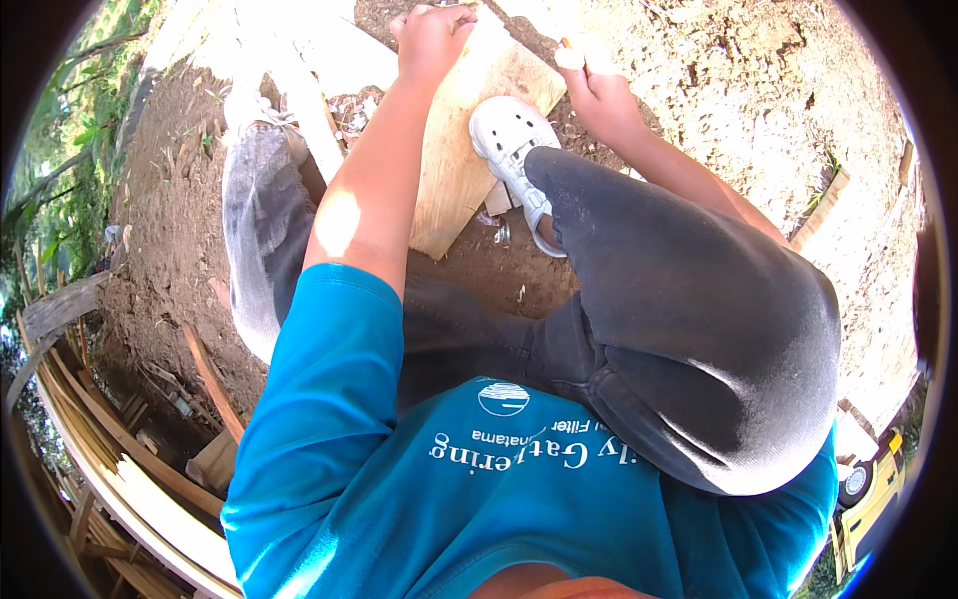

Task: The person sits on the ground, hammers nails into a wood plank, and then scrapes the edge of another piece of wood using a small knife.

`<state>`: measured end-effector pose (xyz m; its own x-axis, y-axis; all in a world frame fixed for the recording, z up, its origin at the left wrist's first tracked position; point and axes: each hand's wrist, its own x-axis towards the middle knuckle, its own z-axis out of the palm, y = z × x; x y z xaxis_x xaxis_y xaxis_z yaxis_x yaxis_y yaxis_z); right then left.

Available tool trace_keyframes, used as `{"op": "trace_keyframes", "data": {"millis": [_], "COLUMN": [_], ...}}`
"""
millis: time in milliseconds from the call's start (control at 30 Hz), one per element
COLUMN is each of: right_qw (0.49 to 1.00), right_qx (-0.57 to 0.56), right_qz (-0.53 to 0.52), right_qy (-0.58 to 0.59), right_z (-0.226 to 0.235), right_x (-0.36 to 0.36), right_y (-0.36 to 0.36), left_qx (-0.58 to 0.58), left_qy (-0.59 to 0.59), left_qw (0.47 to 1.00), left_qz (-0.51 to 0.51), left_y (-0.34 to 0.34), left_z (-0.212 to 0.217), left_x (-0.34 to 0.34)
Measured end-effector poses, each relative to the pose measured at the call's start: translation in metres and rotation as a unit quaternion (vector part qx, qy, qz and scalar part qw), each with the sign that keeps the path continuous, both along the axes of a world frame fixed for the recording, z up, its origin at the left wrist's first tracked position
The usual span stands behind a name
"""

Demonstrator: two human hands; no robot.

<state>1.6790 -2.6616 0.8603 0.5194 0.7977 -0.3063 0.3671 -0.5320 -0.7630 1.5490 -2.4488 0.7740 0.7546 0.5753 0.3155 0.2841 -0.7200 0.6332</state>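
Plank (451,190): pale flat board over the dirt ground (728,90), in front of the seated wearer, slanting away and to the right; near end between the legs, far end between the two grips.
White clog (511,130): right foot, on the plank's right side, looks to be pinning it down.
Dark trousers (689,280): right knee raised, left leg bent out to the left, left foot lost in glare.
Left grip (431,48): at plank's far left edge, fingers curled; can't tell if clamped on the wood or just resting.
Right grip (604,100): just beside plank's far right corner, thumb and fingers together on a small orange-tipped thing (567,43); kind unclear, too small and bright.
Plank step: judged as steadying the board by foot and left grip, right grip busy at the corner; marking, cutting or other, can't tell.
Plank's next move: judged to call for firm foot pressure, left fingers clear of the right grip's path, careful control of the small thing.
Pale strip (311,120): left of plank, washed out.
Timber pile (165,509): long strips, lower left.
Yellow vehicle (870,511): far right rim, partly visible.
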Motion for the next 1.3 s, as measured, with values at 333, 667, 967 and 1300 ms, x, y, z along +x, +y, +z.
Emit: {"op": "trace_keyframes", "data": {"millis": [333, 667, 967, 1300], "right_qw": [0.998, 0.989, 0.999, 0.980], "right_qx": [-0.043, 0.135, 0.005, 0.168], "right_qz": [0.007, -0.026, 0.044, 0.024], "right_qy": [0.034, -0.046, -0.008, -0.102], "right_z": [0.008, -0.039, -0.015, -0.048], "right_x": [0.001, -0.013, 0.001, -0.008], "right_y": [-0.002, -0.007, -0.007, -0.007], "left_qx": [-0.030, -0.005, -0.142, -0.174], "left_qy": [0.024, 0.104, 0.305, 0.367], "left_qw": [0.999, 0.989, 0.935, 0.909], "left_qz": [0.001, 0.109, 0.112, 0.091], "left_y": [0.002, -0.025, -0.072, -0.070], "left_z": [0.001, -0.034, -0.008, -0.017], "left_x": [-0.003, -0.058, -0.091, -0.092]}}
